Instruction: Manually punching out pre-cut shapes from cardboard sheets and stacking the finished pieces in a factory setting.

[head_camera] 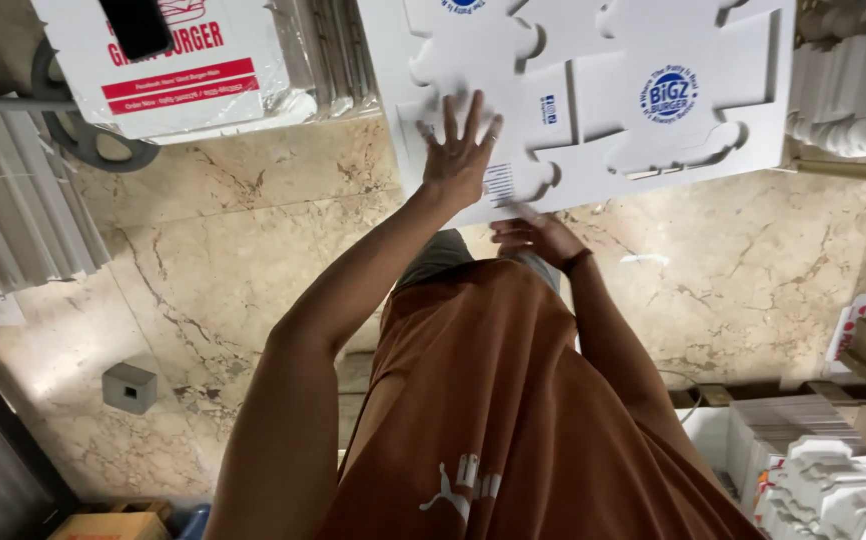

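Left grip (461,150) flat on cardboard sheet (593,95)

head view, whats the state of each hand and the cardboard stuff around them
left hand: open, fingers spread, flat on the die-cut sheet
right hand: at the sheet's near edge, grip unclear
white die-cut carton sheet: unfolded, lying flat
printed white box: folded up, on a stack

Looks like a packaging storeroom or back room of a fast-food outfit. Stacks of flat die-cut white cardboard box blanks (593,90) sit on a marble-pattern tiled floor (243,260), with more white stacks (853,90) top right and bottom right (823,480). A printed white carton (178,60) stands top left, beside bundled sheets (13,200).
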